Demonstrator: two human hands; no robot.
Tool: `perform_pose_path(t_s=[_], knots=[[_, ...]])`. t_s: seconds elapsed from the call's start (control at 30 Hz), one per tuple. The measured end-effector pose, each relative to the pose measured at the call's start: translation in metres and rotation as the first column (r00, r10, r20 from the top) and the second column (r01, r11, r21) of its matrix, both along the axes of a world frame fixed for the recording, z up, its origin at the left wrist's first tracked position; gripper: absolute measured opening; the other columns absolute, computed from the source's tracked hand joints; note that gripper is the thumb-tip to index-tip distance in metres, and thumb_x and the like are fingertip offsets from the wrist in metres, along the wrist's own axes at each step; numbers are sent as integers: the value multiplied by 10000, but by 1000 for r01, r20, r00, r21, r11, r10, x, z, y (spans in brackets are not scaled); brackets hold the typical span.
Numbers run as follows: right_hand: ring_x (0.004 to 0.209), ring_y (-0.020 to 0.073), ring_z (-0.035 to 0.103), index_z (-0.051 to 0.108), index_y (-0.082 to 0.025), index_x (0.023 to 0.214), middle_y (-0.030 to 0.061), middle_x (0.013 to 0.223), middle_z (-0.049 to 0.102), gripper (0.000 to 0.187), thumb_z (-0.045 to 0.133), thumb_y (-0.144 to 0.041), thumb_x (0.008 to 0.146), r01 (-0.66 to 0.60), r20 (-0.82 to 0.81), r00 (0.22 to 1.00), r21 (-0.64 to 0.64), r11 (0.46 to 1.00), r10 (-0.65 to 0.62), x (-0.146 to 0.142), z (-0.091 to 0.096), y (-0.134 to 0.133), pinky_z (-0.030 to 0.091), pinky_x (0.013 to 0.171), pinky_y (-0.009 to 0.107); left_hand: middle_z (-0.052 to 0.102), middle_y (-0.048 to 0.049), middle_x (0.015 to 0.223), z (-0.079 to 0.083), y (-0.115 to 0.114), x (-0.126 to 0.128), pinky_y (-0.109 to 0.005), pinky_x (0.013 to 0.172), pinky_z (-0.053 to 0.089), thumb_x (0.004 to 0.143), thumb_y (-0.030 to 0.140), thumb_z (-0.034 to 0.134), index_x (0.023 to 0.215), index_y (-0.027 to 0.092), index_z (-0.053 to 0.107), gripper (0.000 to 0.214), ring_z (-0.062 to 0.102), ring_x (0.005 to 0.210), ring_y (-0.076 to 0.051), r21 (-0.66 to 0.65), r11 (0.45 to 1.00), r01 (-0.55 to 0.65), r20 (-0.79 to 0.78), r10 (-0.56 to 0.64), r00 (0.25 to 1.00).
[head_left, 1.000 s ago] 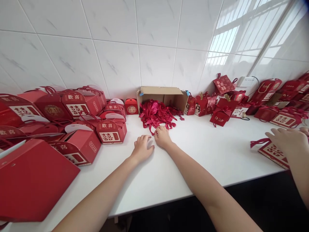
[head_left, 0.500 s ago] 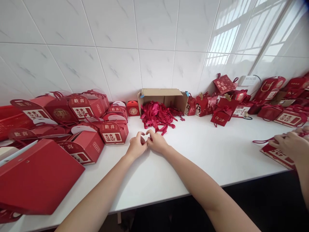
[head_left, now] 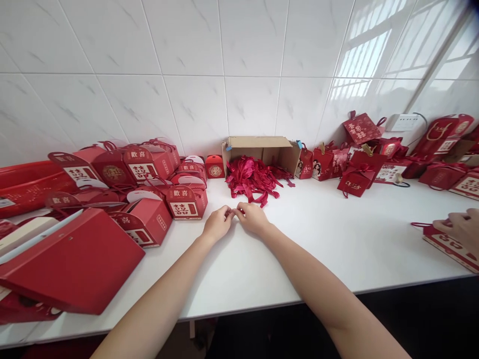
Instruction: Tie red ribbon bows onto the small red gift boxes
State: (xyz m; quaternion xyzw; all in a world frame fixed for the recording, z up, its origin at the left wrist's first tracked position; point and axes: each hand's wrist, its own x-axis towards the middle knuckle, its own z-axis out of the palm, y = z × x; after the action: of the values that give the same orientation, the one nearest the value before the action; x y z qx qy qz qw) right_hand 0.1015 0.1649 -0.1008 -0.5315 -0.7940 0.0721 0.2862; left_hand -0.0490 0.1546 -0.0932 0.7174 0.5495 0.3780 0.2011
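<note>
Fingertips of my left hand and my right hand meet in front of me, just above the white table. Both hands are closed in a pinch. What they hold, if anything, is too small and too hidden to make out. Right behind them lies a tangled pile of dark red ribbons, spilling from an open cardboard box on its side. A red gift box with a white label stands to the left of my left hand.
More folded red gift boxes crowd the left side, with a large red box nearest me. Decorated red bags line the tiled wall. At the far right, another person's hand rests on a red box.
My fingers have drawn in from looser curls to a tight pinch, tips together. The view has turned slightly left. At the right, the other person's hand has shifted on the box.
</note>
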Motion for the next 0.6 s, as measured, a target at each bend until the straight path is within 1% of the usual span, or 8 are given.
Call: perform_pose_path(t_s=[0.1,0.2,0.27,0.33,0.4,0.47,0.53,0.6], knots=[[728,162,587,600,-210,846,34,852,678,232,427,-338,934,68,-17,998,11,998,-68,8,3,4,302,592,250,567,-13,525,0,2,-2,-286,541,316,716,464,583,571,230,585,275,476,522,-186,-38,999,-27,8,27,1000],[739,176,581,595,-200,879,46,845,671,287,358,-343,957,177,-50,983,15,984,-176,22,3,10,326,625,263,593,-18,547,0,5,-5,-285,543,331,729,494,558,558,223,588,322,497,531,-184,-41,998,-46,44,48,998],[779,189,578,598,-186,907,64,872,665,315,323,-329,964,247,-72,967,11,969,-245,31,2,15,352,675,277,572,-7,525,1,8,-7,-283,551,350,753,507,518,585,219,590,341,498,521,-177,-38,997,-62,79,65,995],[877,215,567,605,-173,949,93,962,651,327,317,-326,962,304,-91,949,10,953,-302,37,1,18,368,763,308,532,8,494,1,9,-8,-280,556,361,767,518,490,605,214,587,357,490,510,-170,-34,997,-74,107,77,991],[1015,252,525,598,-168,1039,123,1111,609,336,326,-349,956,340,-105,936,15,940,-336,37,0,18,351,870,361,521,13,499,1,9,-9,-278,565,361,769,520,486,618,211,587,359,489,521,-167,-23,997,-76,116,78,990],[1150,277,448,549,-175,1177,135,1269,530,368,340,-375,950,334,-105,938,27,942,-329,30,-2,16,307,955,408,528,13,515,0,7,-7,-279,576,351,764,511,501,612,212,590,347,485,538,-165,-5,998,-60,102,60,993],[1241,274,379,481,-178,1287,132,1369,461,411,370,-374,942,276,-78,959,37,961,-272,21,-4,13,262,1011,421,524,16,509,-3,5,-5,-280,572,333,759,495,517,582,216,580,336,465,530,-161,10,1000,-28,69,27,997],[1293,267,337,452,-165,1328,135,1414,428,435,404,-342,933,199,-36,980,31,980,-198,14,-7,11,219,1045,431,511,16,491,-5,3,-2,-281,563,324,756,477,529,538,217,552,340,444,514,-159,20,1000,4,30,-5,1000]])
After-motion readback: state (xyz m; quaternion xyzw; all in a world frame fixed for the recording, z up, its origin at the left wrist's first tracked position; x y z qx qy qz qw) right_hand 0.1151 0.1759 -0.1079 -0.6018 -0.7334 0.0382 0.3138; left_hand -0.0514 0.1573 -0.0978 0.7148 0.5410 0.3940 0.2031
